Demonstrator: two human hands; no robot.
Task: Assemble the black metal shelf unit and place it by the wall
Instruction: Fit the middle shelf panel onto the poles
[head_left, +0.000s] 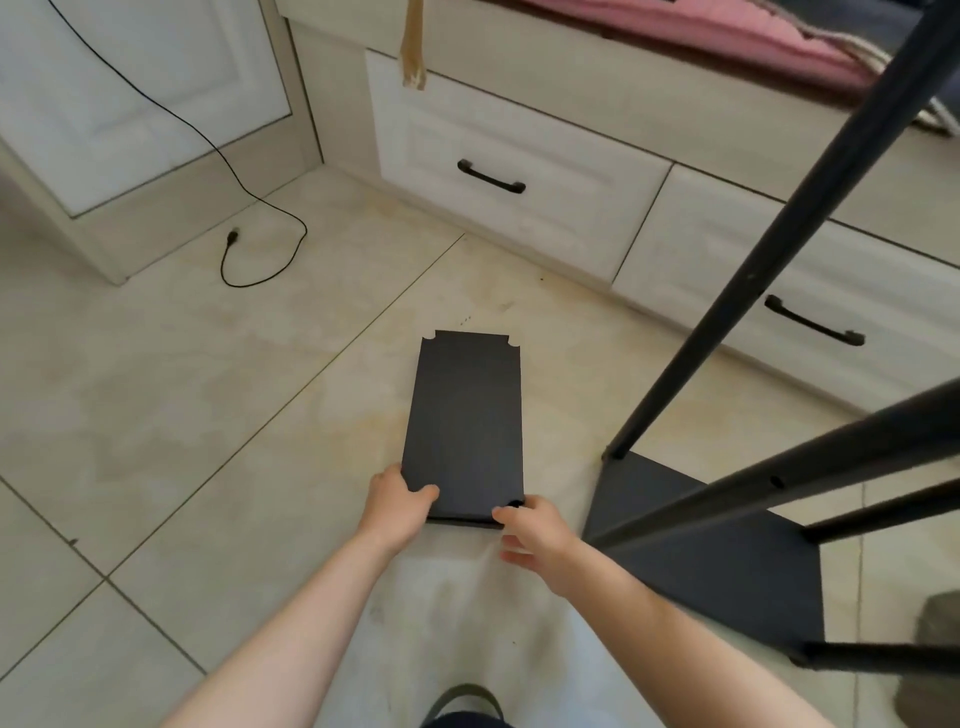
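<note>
Pale beige floor tiles (171, 395) with thin dark grout lines fill the lower view, and both hands work low over them. The left hand (396, 506) grips the near left corner of a black shelf panel (465, 421), its thumb lying across the top face and its fingers curled under the edge. The right hand (530, 530) pinches the near right corner of the same panel, thumb on top beside the corner notch, fingers bent beneath. The panel is a flat rectangle with small cut-outs at its corners; its long axis runs away from the person, and its far end looks to lie on or just above the tiles; which of the two cannot be told.

Just to the right of the hands stands the partly built black shelf frame (727, 566): a bottom panel sitting on the floor with black metal poles (769, 260) fixed at its corners, one rising steeply toward the upper right edge, the others crossing the right side of the view.

Beyond the panel, a run of white drawers (519, 176) with dark curved handles (491, 177) lines the far side, with pink bedding (753, 39) on top. A black cable (260, 208) trails down the white cabinet at left and loops on the tiles, ending in a plug (234, 236).
</note>
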